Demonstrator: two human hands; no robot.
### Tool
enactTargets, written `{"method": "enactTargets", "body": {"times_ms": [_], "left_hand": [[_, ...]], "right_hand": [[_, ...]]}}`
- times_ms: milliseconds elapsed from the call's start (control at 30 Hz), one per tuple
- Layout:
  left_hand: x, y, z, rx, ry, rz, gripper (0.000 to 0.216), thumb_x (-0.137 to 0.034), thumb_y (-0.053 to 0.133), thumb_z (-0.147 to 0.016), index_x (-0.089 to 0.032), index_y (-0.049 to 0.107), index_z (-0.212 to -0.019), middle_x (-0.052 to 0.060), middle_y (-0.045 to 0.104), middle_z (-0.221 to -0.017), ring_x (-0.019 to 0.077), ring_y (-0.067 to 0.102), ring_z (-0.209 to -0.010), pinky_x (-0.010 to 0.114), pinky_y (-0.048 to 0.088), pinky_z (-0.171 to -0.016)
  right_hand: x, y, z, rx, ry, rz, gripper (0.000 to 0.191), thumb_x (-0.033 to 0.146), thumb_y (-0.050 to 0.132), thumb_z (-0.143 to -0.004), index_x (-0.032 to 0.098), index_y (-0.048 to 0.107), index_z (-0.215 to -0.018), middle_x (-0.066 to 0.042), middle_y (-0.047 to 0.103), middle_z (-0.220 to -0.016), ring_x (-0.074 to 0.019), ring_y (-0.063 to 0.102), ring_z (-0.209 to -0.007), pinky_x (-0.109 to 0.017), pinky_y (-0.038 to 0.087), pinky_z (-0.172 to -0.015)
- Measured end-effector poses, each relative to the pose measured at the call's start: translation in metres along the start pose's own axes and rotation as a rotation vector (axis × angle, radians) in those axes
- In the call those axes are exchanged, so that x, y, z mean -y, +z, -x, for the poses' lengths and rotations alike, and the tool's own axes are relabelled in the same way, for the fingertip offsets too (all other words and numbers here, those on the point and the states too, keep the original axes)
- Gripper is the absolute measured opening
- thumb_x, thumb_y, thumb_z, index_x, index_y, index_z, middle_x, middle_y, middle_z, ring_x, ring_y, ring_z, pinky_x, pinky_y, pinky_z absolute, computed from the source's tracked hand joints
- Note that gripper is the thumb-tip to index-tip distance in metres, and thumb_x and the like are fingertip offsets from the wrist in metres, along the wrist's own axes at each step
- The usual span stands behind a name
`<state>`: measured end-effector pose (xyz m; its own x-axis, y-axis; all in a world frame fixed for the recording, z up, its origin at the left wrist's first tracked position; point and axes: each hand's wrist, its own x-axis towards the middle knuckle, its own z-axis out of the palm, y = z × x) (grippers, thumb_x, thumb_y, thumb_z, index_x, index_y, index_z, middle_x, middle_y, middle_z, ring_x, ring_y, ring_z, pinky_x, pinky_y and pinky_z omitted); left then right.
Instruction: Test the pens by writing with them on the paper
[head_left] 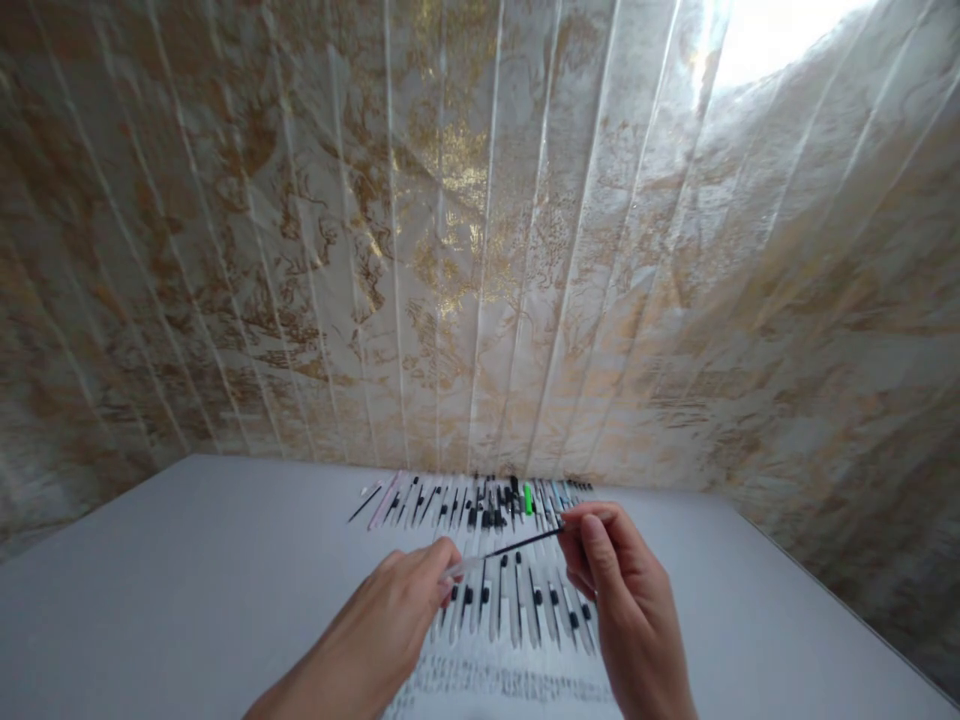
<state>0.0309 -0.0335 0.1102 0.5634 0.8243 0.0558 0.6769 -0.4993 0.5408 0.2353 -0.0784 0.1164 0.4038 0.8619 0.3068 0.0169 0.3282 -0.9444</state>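
Over the white table, my left hand [401, 605] pinches a clear pen barrel [466, 566] between thumb and fingers. My right hand [626, 590] grips one end of a thin black ink refill [527, 541], which slants down to the left. The refill's far end meets the open end of the barrel; how deep it sits inside, I cannot tell. Below and between both hands lies a row of clear pen parts [516, 610] with black pieces among them. My fingers cover some of this row.
A farther row of pens and parts [420, 505] runs along the back of the white table [187, 590], with a bright green piece [528, 499] in it. Small dark marks or pieces [517, 682] lie in lines near the front. A gold-patterned curtain [450, 250] hangs behind.
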Motion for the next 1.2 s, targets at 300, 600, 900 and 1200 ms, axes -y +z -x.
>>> {"method": "enactTargets", "body": {"times_ms": [300, 600, 900, 1200], "left_hand": [[-0.012, 0.005, 0.001, 0.005, 0.021, 0.262, 0.022, -0.031, 0.028, -0.096, -0.022, 0.047, -0.091, -0.002, 0.058, -0.074, 0.0146, 0.054, -0.066, 0.023, 0.039, -0.063], [-0.011, 0.002, 0.0, -0.048, 0.002, 0.299, 0.022, -0.033, 0.029, -0.096, -0.024, 0.047, -0.087, 0.0, 0.064, -0.085, 0.0169, 0.06, -0.079, 0.024, 0.042, -0.073], [-0.016, 0.001, 0.004, -0.019, 0.013, 0.258, 0.023, -0.033, 0.028, -0.096, -0.024, 0.047, -0.087, 0.0, 0.062, -0.08, 0.0168, 0.06, -0.075, 0.023, 0.042, -0.07], [-0.015, -0.001, 0.004, -0.018, -0.003, 0.215, 0.022, -0.029, 0.03, -0.096, -0.024, 0.051, -0.091, 0.0, 0.064, -0.084, 0.0172, 0.061, -0.076, 0.023, 0.042, -0.07]], "right_hand": [[-0.034, 0.037, 0.011, 0.197, 0.286, -0.348, 0.031, 0.041, 0.072, -0.074, 0.02, 0.067, -0.096, 0.0, 0.057, -0.075, -0.0132, 0.052, -0.063, -0.024, 0.046, -0.058], [-0.04, 0.035, 0.001, 0.122, 0.505, -0.662, 0.04, 0.027, 0.086, -0.061, 0.017, 0.071, -0.097, -0.009, 0.071, -0.101, -0.0182, 0.067, -0.094, -0.019, 0.056, -0.065], [-0.06, 0.029, -0.002, 0.115, 0.554, -0.65, 0.04, 0.05, 0.081, -0.066, 0.014, 0.065, -0.072, 0.013, 0.034, -0.044, 0.001, 0.021, -0.032, -0.011, 0.019, -0.032], [-0.037, 0.021, 0.003, 0.34, 0.119, 0.129, 0.04, 0.056, 0.055, -0.086, 0.022, 0.069, -0.102, 0.001, 0.052, -0.073, -0.0155, 0.049, -0.067, -0.029, 0.042, -0.072]]}}
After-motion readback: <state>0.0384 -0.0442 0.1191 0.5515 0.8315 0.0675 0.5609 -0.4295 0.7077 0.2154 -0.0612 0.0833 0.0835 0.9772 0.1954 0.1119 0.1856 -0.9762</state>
